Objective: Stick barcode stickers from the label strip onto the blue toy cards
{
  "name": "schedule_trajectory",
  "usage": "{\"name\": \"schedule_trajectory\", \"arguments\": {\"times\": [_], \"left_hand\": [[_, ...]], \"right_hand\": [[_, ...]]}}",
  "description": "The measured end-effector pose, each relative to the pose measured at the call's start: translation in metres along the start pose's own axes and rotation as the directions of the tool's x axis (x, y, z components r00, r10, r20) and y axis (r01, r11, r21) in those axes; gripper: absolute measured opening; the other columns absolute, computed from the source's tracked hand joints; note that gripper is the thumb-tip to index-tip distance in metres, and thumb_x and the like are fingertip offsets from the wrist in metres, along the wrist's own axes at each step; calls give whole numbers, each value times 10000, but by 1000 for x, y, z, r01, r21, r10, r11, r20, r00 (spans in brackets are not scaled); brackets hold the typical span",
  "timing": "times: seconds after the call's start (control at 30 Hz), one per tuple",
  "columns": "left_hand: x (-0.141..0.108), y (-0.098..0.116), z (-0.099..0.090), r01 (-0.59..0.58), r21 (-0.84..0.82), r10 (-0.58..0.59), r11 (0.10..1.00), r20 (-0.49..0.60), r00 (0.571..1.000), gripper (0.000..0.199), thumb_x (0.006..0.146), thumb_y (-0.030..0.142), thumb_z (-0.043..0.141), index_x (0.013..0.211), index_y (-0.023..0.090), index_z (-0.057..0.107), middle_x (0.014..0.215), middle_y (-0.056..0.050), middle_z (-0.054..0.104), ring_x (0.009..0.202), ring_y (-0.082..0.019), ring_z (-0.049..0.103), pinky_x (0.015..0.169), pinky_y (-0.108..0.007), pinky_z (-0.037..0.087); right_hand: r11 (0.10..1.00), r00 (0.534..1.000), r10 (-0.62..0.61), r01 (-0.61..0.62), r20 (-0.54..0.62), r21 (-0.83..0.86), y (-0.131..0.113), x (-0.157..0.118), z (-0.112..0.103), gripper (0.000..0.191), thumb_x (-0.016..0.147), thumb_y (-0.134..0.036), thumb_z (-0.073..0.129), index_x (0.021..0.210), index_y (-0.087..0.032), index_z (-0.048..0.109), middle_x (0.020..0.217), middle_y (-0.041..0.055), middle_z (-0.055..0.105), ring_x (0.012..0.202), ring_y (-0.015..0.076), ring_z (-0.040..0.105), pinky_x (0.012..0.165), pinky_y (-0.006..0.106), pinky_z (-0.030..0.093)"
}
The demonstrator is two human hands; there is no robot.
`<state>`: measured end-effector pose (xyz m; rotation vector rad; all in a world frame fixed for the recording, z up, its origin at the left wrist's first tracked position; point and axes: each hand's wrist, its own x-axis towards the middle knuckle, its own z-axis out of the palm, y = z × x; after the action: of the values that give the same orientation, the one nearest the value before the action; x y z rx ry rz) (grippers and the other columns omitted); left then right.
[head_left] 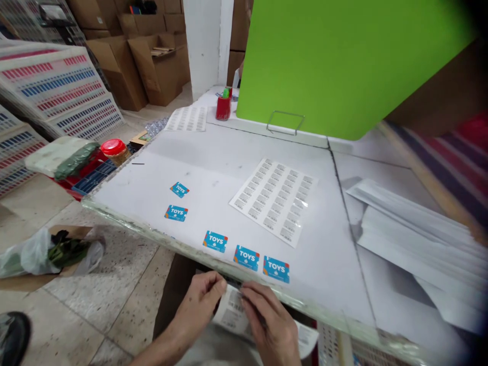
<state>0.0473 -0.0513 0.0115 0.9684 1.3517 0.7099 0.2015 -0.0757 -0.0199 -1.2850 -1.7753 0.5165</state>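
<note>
Below the front edge of the glass-topped table (pixel 213 178), my left hand (pixel 198 305) and my right hand (pixel 267 317) pinch a white sheet of barcode labels (pixel 233 311) from either side. Their fingertips nearly meet at its top edge, where a small dark item may be held, too small to tell. Several blue "TOYS" labels lie on the table, the closest (pixel 276 269) just beyond my right hand. Further on lies a full barcode label sheet (pixel 273 201). A similar sheet (pixel 186 119) lies at the table's far end.
A green board (pixel 328 61) stands behind the table, with a red pen cup (pixel 223 108) beside it. White paper sheets (pixel 404 239) lie to the right. Cardboard boxes (pixel 152 66) and stacked printed label sheets (pixel 57 91) stand at the left, above a tiled floor (pixel 114 300).
</note>
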Motion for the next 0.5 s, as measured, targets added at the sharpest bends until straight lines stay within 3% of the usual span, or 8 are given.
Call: {"name": "schedule_trajectory", "arguments": {"times": [0.17, 0.3, 0.4, 0.5], "left_hand": [[3, -3, 4, 80, -114, -77, 990, 26, 997, 412, 707, 538, 529, 571, 176, 387, 545, 65, 303, 522, -94, 277, 480, -202, 246], [8, -7, 6, 73, -68, -69, 995, 59, 996, 406, 728, 541, 500, 586, 177, 387, 561, 58, 320, 542, -104, 293, 490, -208, 266], [10, -6, 5, -38, 120, 28, 992, 85, 996, 361, 818, 480, 410, 617, 181, 388, 595, 43, 345, 577, -121, 340, 516, -219, 299], [10, 2, 8, -264, 362, 192, 894, 222, 956, 295, 900, 353, 315, 680, 184, 413, 629, 27, 405, 611, -134, 399, 571, -232, 335]], "right_hand": [[997, 997, -72, 72, 19, -26, 2, 0, -1, 174, 845, -121, 478, 900, -208, 618, 895, 59, 646, 823, 161, 621, 738, 276, 531], [999, 999, -25, 27, 37, -41, -9, -1, -6, 143, 856, -139, 460, 842, -214, 581, 890, 55, 639, 821, 153, 622, 725, 241, 519], [996, 998, 58, -56, 16, -70, -13, 2, -25, 131, 869, -206, 454, 780, -227, 548, 940, 56, 628, 862, 158, 615, 731, 232, 502], [977, 985, 170, -167, 12, -129, 2, 19, -57, 164, 886, -284, 416, 774, -231, 524, 1034, 59, 597, 955, 171, 585, 778, 260, 479]]}}
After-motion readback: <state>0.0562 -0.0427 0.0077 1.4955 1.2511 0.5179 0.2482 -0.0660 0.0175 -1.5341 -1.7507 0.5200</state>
